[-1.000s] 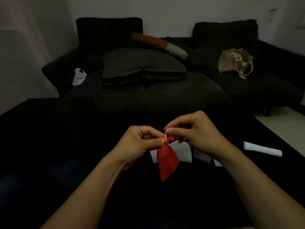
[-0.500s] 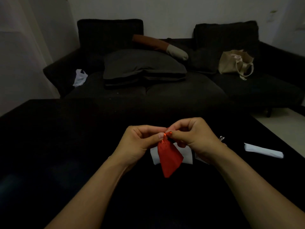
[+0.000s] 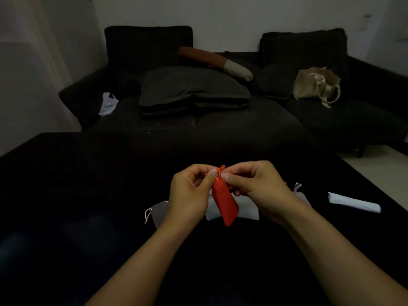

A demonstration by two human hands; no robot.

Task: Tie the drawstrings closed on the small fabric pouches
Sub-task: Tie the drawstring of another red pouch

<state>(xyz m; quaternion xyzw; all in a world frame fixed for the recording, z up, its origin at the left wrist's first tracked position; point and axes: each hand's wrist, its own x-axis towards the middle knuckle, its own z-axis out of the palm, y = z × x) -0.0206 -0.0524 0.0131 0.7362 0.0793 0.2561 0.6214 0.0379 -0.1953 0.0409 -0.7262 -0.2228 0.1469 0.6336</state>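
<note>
So the red pouch (image 3: 225, 202) was hanging in the air above the black table (image 3: 66, 195), dangling down between both hands, a bit near of the table's middle. The left hand (image 3: 189, 195) had its thumb and forefinger pinched on the orange drawstring (image 3: 219, 171) right at the pouch's neck, other fingers curled in. The right hand (image 3: 254, 186) was doing the same from the other side, thumb tip pressed against the cord, fingers curled. A little loop of the string stuck up between the two thumbs. Couldn't tell if the knot was actually tight, too small and dim.

Under the hands on the table lay a grey pouch (image 3: 159, 212) to the left with its white cord showing, a white pouch (image 3: 247, 212) right behind the red one, and another pale pouch (image 3: 355, 202) off to the right. Far side had a dark sofa (image 3: 242, 120) with a beige tote bag (image 3: 313, 87) on it.
</note>
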